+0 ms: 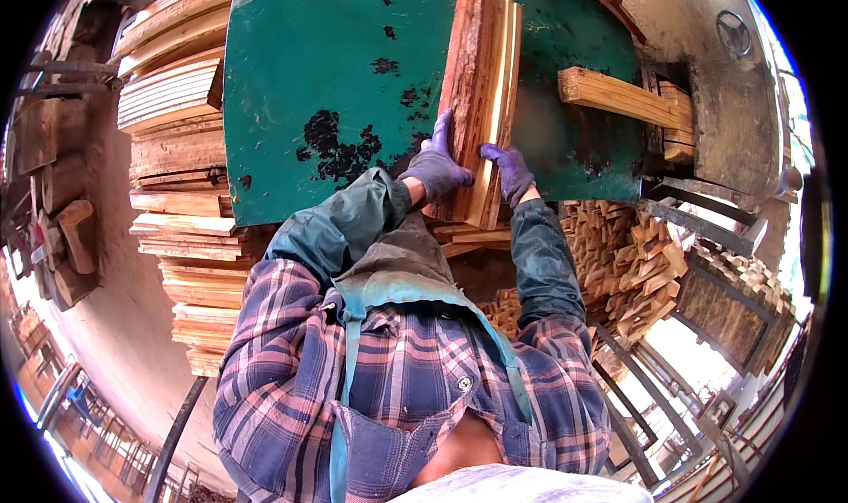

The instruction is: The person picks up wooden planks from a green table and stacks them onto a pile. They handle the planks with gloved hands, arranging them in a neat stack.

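On the green table [274, 79], the left hand [437, 169] and right hand [511, 172] are gripping the boards [481, 88] from both sides, maybe keeping them from slipping apart.

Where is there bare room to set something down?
A wide patch of green table lies between stacked boards and the barked wood, a narrower one between that and the beam. Crowded: where left hand and right hand hold the wood.

Green table [283, 70], bark-edged boards [469, 88], wooden beam [618, 98]
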`<state>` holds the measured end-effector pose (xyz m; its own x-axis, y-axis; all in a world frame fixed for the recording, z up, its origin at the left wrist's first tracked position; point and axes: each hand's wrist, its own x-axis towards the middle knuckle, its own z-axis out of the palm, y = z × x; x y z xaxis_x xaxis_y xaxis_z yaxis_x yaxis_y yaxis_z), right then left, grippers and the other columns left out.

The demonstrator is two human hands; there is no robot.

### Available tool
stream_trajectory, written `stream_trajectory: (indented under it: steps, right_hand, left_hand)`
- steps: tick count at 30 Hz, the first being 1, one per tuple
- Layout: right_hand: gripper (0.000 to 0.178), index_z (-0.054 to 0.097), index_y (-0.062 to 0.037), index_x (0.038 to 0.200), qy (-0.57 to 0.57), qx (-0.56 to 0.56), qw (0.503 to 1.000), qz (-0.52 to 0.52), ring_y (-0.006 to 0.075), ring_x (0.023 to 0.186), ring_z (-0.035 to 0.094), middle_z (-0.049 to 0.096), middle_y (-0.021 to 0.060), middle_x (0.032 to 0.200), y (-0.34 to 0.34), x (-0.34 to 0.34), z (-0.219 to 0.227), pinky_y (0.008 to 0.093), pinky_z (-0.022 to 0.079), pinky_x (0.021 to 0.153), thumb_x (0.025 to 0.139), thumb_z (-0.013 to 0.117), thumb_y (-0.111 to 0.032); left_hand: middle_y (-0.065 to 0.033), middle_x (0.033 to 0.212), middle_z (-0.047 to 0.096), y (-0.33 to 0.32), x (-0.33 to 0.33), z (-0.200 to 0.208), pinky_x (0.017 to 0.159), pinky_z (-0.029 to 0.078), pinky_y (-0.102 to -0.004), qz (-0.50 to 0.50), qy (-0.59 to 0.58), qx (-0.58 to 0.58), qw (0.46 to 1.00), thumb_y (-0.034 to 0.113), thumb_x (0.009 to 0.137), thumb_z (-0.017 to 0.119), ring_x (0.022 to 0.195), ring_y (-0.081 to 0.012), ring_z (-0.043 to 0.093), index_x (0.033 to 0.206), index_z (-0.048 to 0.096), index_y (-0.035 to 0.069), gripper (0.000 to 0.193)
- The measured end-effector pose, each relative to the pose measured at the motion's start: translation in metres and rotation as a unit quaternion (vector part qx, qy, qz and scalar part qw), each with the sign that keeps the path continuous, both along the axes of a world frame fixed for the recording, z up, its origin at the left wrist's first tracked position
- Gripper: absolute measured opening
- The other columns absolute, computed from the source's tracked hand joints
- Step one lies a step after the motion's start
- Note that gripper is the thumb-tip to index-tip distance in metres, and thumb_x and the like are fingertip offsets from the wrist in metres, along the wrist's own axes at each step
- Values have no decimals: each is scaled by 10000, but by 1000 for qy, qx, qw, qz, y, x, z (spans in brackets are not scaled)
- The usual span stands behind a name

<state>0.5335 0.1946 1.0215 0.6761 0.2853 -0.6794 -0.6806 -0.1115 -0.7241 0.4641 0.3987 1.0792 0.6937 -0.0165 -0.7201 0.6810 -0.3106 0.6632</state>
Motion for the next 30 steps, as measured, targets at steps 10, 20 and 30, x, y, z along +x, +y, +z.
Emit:
stream_trajectory:
  steps: [10, 20, 30]
  right_hand:
    - [339, 722, -1, 1098, -66, -6, 998, 16, 204, 945, 679, 729, 99, 1015, -32, 5, 87, 339, 537, 901, 868, 714, -250]
    - [647, 604, 87, 1231, -213, -347, 905, 122, 324, 1074, 672, 696, 230, 1144, 32, -22, 25, 396, 521, 952, 759, 850, -281]
    - [374, 735, 58, 1048, -201, -80, 972, 87, 216, 959, 671, 732, 126, 995, 51, -31, 92, 346, 505, 917, 860, 723, -265]
  left_hand:
    - [-155, 1406, 497, 36, -7, -22, 991, 543, -408, 209, -154, -337, 905, -103, 676, 783, 1183, -291, 587, 1609, 118, 165, 1177]
    - [-148, 1225, 616, 73, -21, -13, 928, 543, -351, 209, -155, -427, 866, -58, 745, 706, 1018, -239, 638, 1587, 183, 111, 1005]
    - [-142, 1149, 691, 132, -66, -45, 952, 545, -413, 358, 46, -498, 789, 154, 865, 660, 1041, -267, 679, 1321, 598, 31, 476]
